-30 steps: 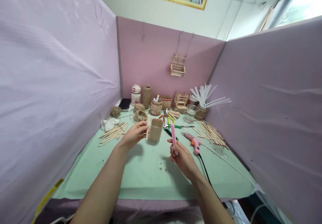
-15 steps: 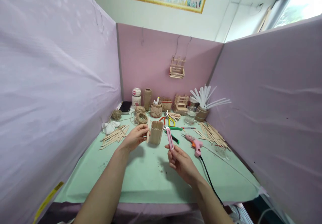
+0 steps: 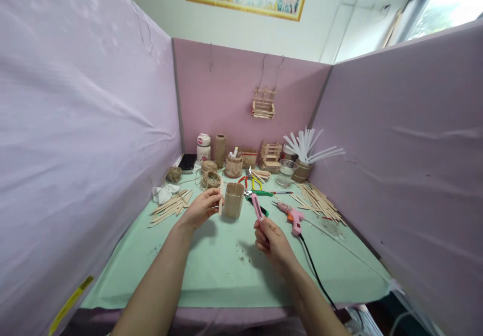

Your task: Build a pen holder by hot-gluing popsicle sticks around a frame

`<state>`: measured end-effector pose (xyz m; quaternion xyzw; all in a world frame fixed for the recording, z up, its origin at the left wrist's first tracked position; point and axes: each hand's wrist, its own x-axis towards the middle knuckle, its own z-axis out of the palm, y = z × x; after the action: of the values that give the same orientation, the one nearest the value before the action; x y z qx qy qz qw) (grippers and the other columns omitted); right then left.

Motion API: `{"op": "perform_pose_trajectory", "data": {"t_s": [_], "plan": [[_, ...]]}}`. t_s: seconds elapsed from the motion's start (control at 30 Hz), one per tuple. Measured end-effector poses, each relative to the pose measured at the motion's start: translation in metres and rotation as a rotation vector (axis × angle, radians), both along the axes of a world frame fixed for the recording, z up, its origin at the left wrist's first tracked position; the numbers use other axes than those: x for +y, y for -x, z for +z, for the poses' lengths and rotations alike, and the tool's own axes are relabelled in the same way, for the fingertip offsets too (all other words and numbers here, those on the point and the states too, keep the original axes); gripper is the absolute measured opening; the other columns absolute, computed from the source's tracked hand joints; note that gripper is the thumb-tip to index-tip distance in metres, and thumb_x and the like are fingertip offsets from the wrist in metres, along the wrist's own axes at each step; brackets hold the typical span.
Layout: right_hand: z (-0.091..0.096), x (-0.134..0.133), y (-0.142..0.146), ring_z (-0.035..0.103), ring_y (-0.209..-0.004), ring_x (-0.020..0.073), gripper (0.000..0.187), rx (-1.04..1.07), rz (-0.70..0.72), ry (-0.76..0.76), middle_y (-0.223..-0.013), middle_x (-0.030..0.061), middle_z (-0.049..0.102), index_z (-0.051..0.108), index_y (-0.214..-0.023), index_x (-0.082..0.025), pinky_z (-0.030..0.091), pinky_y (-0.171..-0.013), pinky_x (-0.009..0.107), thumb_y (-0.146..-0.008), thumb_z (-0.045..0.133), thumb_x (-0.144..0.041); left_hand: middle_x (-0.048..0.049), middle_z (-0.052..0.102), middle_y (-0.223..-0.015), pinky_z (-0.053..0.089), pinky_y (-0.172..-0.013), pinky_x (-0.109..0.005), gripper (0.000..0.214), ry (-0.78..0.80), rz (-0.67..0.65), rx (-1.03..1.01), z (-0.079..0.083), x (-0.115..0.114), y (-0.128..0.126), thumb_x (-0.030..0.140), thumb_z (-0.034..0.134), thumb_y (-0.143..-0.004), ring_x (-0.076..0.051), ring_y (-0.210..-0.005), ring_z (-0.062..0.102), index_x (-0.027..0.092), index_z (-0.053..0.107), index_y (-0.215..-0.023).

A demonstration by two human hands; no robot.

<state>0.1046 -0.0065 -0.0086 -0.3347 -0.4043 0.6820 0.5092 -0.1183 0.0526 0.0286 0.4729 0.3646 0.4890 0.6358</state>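
Observation:
Between the fingers of my left hand (image 3: 204, 208) a wooden craft stick (image 3: 221, 198) is held upright. Just to its right stands a small cup made of craft sticks (image 3: 234, 200) on the green cloth. My right hand (image 3: 272, 240) is closed around a pink utility knife (image 3: 256, 206), its front end pointing up and away; whether any blade is out I cannot tell. Behind the knife lie green-handled pliers (image 3: 260, 193), partly hidden by it. To the right rests a pink hot glue gun (image 3: 293, 216) with its nozzle toward the left.
Loose craft sticks lie at the left (image 3: 171, 207) and the right (image 3: 320, 202). Twine balls (image 3: 210, 179), a jar (image 3: 204, 147) and a clear plastic cup (image 3: 287, 171) stand farther back. The glue gun's black cord (image 3: 313, 263) runs off the front edge.
My right hand has shifted slightly right and down, with its grip on the knife closed up further. My left hand and the craft stick have hardly moved.

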Motion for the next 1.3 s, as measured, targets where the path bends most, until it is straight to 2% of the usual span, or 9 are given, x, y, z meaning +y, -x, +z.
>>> {"op": "perform_pose_trajectory", "data": {"t_s": [0.27, 0.53, 0.93, 1.0, 1.07, 1.17, 1.3], "plan": [[-0.005, 0.007, -0.001, 0.012, -0.043, 0.0035, 0.047, -0.007, -0.054, 0.056, -0.047, -0.0125, 0.023, 0.05, -0.07, -0.019, 0.009, -0.039, 0.018, -0.068, 0.068, -0.062, 0.0022, 0.057, -0.068, 0.039, -0.057, -0.018, 0.028, 0.03, 0.004, 0.002, -0.001, 0.001, 0.001, 0.036, 0.072, -0.071, -0.007, -0.06, 0.051, 0.017, 0.053, -0.08], [-0.009, 0.008, 0.0, 0.013, -0.044, 0.0038, 0.046, 0.049, -0.097, 0.068, -0.05, -0.0113, 0.027, 0.052, -0.073, -0.019, 0.011, -0.038, 0.017, -0.069, 0.068, -0.062, 0.0023, 0.057, -0.068, 0.04, -0.056, -0.018, 0.028, 0.034, 0.006, 0.003, 0.001, 0.001, 0.0, 0.035, 0.072, -0.071, -0.007, -0.059, 0.051, 0.017, 0.053, -0.081], [-0.025, 0.013, 0.004, 0.021, -0.042, 0.0035, 0.045, 0.117, -0.169, 0.075, -0.049, -0.0099, 0.036, 0.055, -0.077, -0.019, 0.016, -0.041, 0.018, -0.07, 0.068, -0.062, 0.0005, 0.06, -0.07, 0.04, -0.053, -0.016, 0.031, 0.064, -0.004, -0.037, -0.002, 0.003, 0.002, 0.032, 0.076, -0.069, -0.006, -0.058, 0.054, 0.015, 0.053, -0.082], [-0.027, 0.013, 0.005, 0.021, -0.041, 0.0034, 0.046, 0.118, -0.172, 0.076, -0.049, -0.0099, 0.037, 0.055, -0.078, -0.019, 0.015, -0.04, 0.018, -0.07, 0.067, -0.063, 0.0, 0.061, -0.073, 0.041, -0.055, -0.016, 0.034, 0.063, -0.001, -0.039, -0.001, 0.003, 0.002, 0.031, 0.077, -0.069, -0.006, -0.06, 0.055, 0.016, 0.055, -0.091], [-0.029, 0.014, 0.005, 0.021, -0.04, 0.0033, 0.047, 0.111, -0.172, 0.077, -0.049, -0.01, 0.037, 0.055, -0.079, -0.019, 0.013, -0.04, 0.019, -0.071, 0.066, -0.064, 0.0001, 0.062, -0.074, 0.041, -0.054, -0.016, 0.047, 0.044, -0.014, -0.041, 0.0, 0.002, 0.003, 0.029, 0.078, -0.068, -0.006, -0.06, 0.055, 0.018, 0.054, -0.107], [-0.031, 0.013, 0.005, 0.02, -0.039, 0.003, 0.047, 0.098, -0.165, 0.075, -0.049, -0.0102, 0.038, 0.055, -0.081, -0.019, 0.013, -0.04, 0.019, -0.071, 0.065, -0.064, 0.0007, 0.062, -0.073, 0.04, -0.053, -0.017, 0.071, -0.001, -0.066, -0.05, 0.0, 0.001, 0.003, 0.027, 0.077, -0.07, -0.007, -0.058, 0.055, 0.024, 0.041, -0.131], [-0.032, 0.013, 0.006, 0.02, -0.039, 0.0027, 0.048, 0.077, -0.158, 0.071, -0.05, -0.0101, 0.038, 0.055, -0.08, -0.019, 0.013, -0.04, 0.019, -0.072, 0.064, -0.065, 0.0, 0.062, -0.072, 0.04, -0.054, -0.018, 0.077, -0.02, -0.103, -0.053, 0.0, 0.0, 0.003, 0.028, 0.077, -0.07, -0.008, -0.059, 0.055, 0.025, 0.039, -0.137]]}}
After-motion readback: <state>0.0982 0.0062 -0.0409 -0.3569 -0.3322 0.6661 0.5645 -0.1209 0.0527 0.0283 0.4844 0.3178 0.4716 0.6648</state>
